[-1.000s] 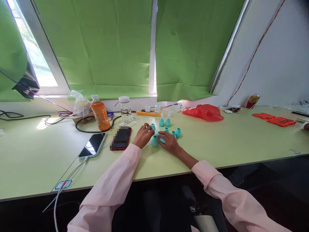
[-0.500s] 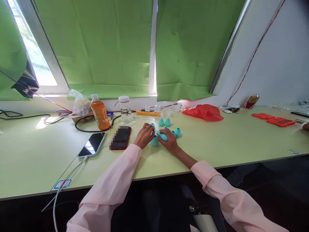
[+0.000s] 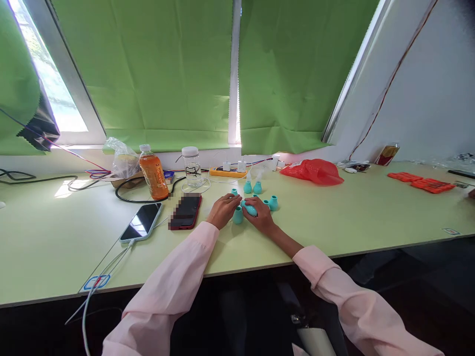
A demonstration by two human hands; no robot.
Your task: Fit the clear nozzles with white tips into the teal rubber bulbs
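Note:
My right hand (image 3: 260,213) is wrapped round a turquoise bulb-shaped piece (image 3: 250,208), lying on its side with its narrow end toward the left. My left hand (image 3: 224,210) is closed at that narrow end; its fingertips are pressed together, and what they grip is hidden. Just below the fingers stands a small turquoise pot with an open neck (image 3: 238,215). Another open-necked pot (image 3: 234,192) shows behind my left fingers. To the right of my right hand stands a similar pot (image 3: 273,203), with a smaller one (image 3: 266,202) partly hidden beside it.
Two turquoise pots with clear tips (image 3: 257,187) stand farther back. A red plastic bag (image 3: 312,172) lies behind on the right. To the left are a dark phone (image 3: 187,212), a charging phone (image 3: 141,222), an orange drink bottle (image 3: 153,173) and a clear jar (image 3: 192,168). A yellow power strip (image 3: 228,173) runs along the back.
My left hand has turned slightly and its fingers have moved a little to the right, closer to my right hand. My right hand stays on the turquoise piece.

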